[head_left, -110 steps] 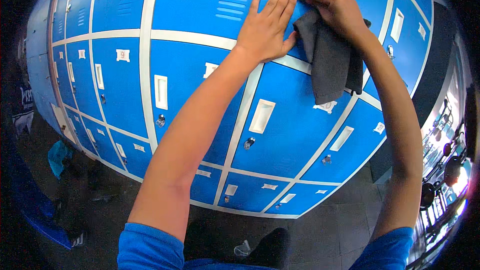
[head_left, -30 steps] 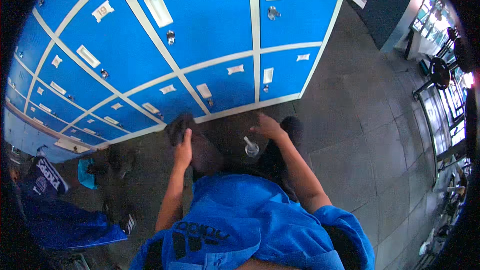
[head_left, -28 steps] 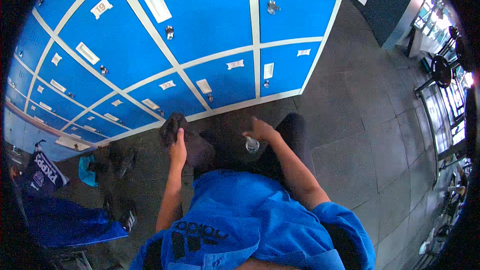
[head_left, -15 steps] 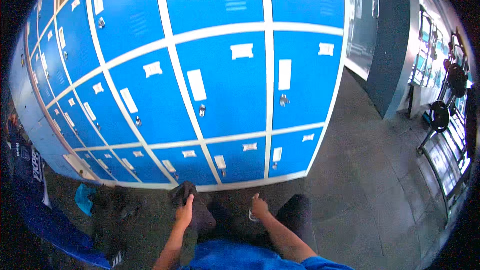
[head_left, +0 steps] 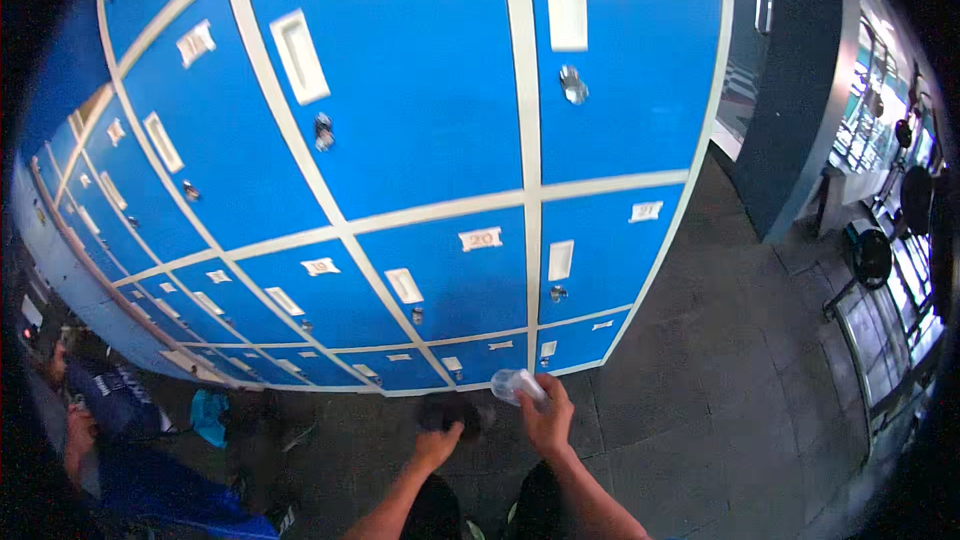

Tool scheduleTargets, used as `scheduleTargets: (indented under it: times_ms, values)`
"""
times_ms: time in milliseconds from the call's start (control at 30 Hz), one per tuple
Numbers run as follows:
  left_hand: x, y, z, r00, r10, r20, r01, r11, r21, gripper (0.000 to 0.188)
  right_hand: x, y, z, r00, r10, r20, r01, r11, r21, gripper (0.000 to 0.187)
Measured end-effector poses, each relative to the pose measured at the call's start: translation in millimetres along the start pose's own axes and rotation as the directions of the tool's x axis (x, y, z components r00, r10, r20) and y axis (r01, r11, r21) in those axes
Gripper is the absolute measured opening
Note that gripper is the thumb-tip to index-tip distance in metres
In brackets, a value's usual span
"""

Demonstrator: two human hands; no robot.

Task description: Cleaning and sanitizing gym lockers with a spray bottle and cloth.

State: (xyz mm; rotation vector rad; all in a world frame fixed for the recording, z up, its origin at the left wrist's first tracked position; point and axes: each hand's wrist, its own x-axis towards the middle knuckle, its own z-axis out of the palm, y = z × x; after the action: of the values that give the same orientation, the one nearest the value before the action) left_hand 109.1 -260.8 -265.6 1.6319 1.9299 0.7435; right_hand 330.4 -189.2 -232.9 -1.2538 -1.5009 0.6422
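Low in the view, my left hand (head_left: 437,446) grips a dark grey cloth (head_left: 447,411) bunched above its knuckles. My right hand (head_left: 549,420) is closed around a clear plastic bottle (head_left: 517,385) that points up and left. Both hands hang close together in front of the bottom row of a wall of blue lockers (head_left: 420,130) with white frames and small metal locks. My forearms rise from the lower edge.
Dark tiled floor (head_left: 720,390) stretches to the right, toward a dark pillar (head_left: 800,110) and gym equipment (head_left: 880,250) by windows. At lower left lie a blue bag (head_left: 120,410), a teal item (head_left: 208,416) and dark shoes (head_left: 270,410).
Earlier both hands wiped a high locker with the cloth. Then I bent to the floor, and my right hand took up the clear bottle. The view has since tilted back up to the lockers.
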Motion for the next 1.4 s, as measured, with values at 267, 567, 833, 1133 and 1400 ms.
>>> scheduleTargets:
  times_ms: [267,567,833,1133,1400]
  values:
    - [-65,33,-17,0.862,-0.203,0.465,0.026,0.933,0.359,0.052,33,-165,-126,0.892,0.418,-0.174,-0.257,0.785,0.564,0.023]
    - [-94,210,-83,0.937,-0.081,0.341,0.07,0.997,0.043,0.067,136,-222,-215,0.969,0.241,0.058,-0.237,0.832,0.501,0.027]
    - [-174,226,-61,0.943,-0.324,-0.075,0.332,0.916,0.226,0.067,304,-276,-195,0.935,-0.281,0.218,0.255,0.957,0.137,0.033]
    - [-244,276,-74,0.864,-0.402,-0.304,0.399,0.914,-0.074,0.062,355,-297,-115,0.946,-0.308,0.097,0.24,0.872,0.427,0.066]
    - [-266,222,-83,0.79,-0.584,-0.187,0.58,0.811,-0.08,0.061,341,-326,-139,0.944,-0.159,0.289,0.038,0.924,0.381,0.063]
